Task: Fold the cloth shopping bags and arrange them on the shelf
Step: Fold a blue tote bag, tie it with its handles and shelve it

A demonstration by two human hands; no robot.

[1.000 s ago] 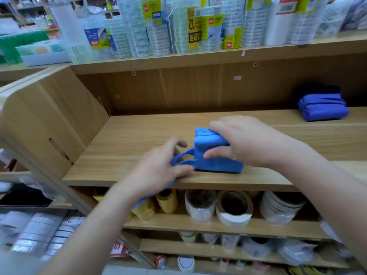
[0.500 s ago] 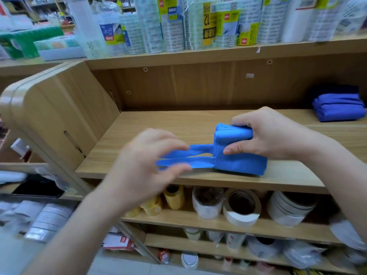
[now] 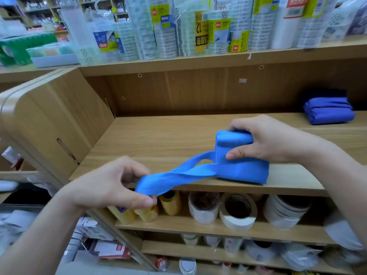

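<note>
In the head view my right hand [image 3: 266, 141] grips the folded blue cloth bag [image 3: 243, 170] at the front edge of the shelf [image 3: 158, 139], and left of that grip my left hand [image 3: 105, 185] pinches its stretched handle straps [image 3: 178, 175], so too strong a pull could, I think, unroll the fold or drag it off.

A wide white tape roll [image 3: 237, 212] lies on its side, dark core facing out; just left of it sits a clear-wrapped roll [image 3: 202, 210], and further left yellow tape rolls [image 3: 170, 202]. Just right of it leans a stack of white rolls [image 3: 286, 212]. High above it stand wrapped tape packs [image 3: 218, 32] with yellow-green labels, and green packs [image 3: 17, 48] far up to its left
</note>
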